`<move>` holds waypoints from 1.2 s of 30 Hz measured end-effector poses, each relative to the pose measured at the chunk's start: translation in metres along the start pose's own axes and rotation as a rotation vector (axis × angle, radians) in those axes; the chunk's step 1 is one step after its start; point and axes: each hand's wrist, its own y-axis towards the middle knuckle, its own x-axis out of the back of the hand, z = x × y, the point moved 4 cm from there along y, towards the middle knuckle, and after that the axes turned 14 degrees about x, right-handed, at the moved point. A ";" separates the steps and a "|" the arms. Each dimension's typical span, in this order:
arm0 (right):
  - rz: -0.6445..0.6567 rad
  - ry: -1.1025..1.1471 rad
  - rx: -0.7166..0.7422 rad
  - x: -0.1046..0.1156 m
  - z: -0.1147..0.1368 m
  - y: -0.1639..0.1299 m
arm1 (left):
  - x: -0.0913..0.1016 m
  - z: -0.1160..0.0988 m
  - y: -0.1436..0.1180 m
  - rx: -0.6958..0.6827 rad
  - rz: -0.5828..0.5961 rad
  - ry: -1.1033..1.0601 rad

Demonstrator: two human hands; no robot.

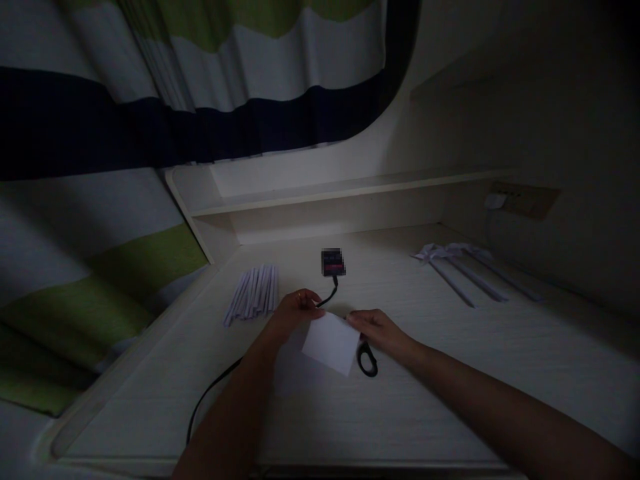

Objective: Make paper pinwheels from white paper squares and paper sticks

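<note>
1. Curtain, striped white, green and dark blue, fills the upper left of the frame and hangs down along the left edge.
2. Bench, pale wood grain, spans the lower half of the frame; a low shelf runs along its back edge at centre.
3. Bundle of folded paper strips, left of centre, lies fanned on the bench, just left of the left hand.
4. Black cable runs from the lower left of the frame up under the left forearm to a small dark device at centre, above both hands.
5. Left hand, centre frame, pinches the upper left corner of a white paper sheet; a ring shows on one finger.
6. White paper sheet sits at centre frame, held between both hands just above the bench, tilted with one corner pointing down.
7. Right hand, just right of centre, grips the sheet's upper right edge with its fingertips.
8. Black scissors lie on the bench directly under the right hand; only one handle loop shows.
9. Folded paper pieces with long stems, right of centre, lie side by side on the bench, well apart from the hands.
10. Wall socket, upper right, carries a white plug. Lighting is dim.
</note>
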 end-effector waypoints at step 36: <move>-0.251 0.127 -0.239 0.037 -0.009 0.007 | -0.024 0.017 0.003 0.094 0.049 0.087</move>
